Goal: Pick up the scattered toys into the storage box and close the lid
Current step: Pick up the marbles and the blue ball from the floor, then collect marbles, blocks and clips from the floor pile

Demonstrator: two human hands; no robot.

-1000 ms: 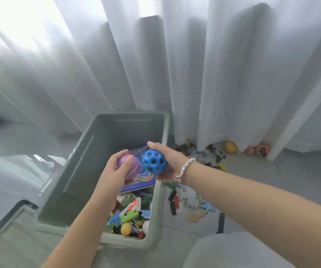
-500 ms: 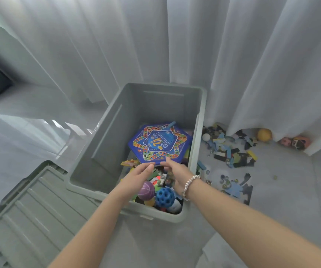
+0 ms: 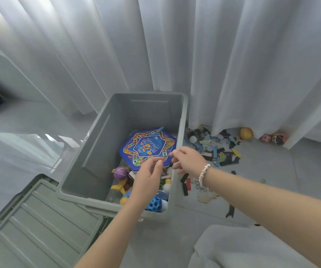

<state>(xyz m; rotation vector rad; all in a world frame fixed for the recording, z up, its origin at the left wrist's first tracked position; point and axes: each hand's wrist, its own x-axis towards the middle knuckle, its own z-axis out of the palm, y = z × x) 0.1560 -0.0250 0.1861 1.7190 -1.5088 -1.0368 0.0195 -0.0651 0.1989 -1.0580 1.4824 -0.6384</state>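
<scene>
Left hand [image 3: 149, 176] and right hand [image 3: 189, 160] empty, fingers loosely curled, above open grey-green plastic storage box [image 3: 101, 149], purple ball [image 3: 120, 173] inside

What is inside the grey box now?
The box holds a blue game board, a purple ball, a blue holed ball and small toys. The left hand hides some.

— How are the arms held?
— Both bare forearms are stretched forward, converging.
— And the hands?
— The left hand [image 3: 149, 176] and right hand [image 3: 189, 160] are held close together, fingers loosely curled, nothing gripped.
</scene>
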